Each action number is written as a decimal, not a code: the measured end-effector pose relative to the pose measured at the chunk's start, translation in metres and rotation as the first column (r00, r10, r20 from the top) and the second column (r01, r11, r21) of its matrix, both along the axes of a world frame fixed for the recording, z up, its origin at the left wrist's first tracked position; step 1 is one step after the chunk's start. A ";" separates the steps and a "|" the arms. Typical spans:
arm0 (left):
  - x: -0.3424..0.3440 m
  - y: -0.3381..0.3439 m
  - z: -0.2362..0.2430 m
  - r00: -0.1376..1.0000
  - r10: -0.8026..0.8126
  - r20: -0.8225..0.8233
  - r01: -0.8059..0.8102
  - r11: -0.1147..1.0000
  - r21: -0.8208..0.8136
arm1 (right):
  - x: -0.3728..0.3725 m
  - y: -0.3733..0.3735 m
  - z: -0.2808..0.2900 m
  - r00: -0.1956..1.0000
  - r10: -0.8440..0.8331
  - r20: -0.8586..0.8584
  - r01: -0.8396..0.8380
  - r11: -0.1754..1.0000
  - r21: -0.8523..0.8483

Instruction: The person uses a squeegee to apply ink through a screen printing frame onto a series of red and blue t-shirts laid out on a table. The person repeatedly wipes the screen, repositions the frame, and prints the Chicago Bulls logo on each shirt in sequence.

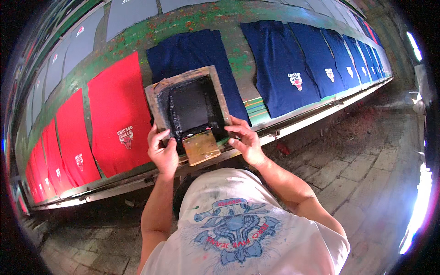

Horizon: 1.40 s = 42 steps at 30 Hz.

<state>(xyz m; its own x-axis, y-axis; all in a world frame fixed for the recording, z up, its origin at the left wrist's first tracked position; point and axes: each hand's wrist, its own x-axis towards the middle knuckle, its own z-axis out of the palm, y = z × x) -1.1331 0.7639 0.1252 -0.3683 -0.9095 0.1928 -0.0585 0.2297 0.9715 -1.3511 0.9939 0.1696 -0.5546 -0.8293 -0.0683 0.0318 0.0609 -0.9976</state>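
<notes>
A wooden screen-printing frame (220,90) with dark mesh and ink-blackened inner walls lies over a navy fabric panel (183,48). My left hand (163,151) grips the frame's near left corner, fingers curled over the edge. At the near right corner my right hand (246,141) holds the rim between thumb and fingers. A squeegee with a worn, ink-stained wooden board (201,149) rests inside the near end, its board leaning out over the near edge toward me. Whether the frame touches the fabric cannot be made out.
Red panels (117,98) with a small white-and-red print lie in a row to the left on the long green table (251,120). Printed navy panels (284,68) run along to the right. Grey panels (133,18) line the far side. A brick-paved floor (362,165) borders the table.
</notes>
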 end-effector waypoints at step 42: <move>-0.055 0.035 -0.036 0.933 -0.067 -0.355 0.149 0.967 0.209 | -0.044 0.035 0.002 0.991 -0.062 0.118 0.049 0.992 0.114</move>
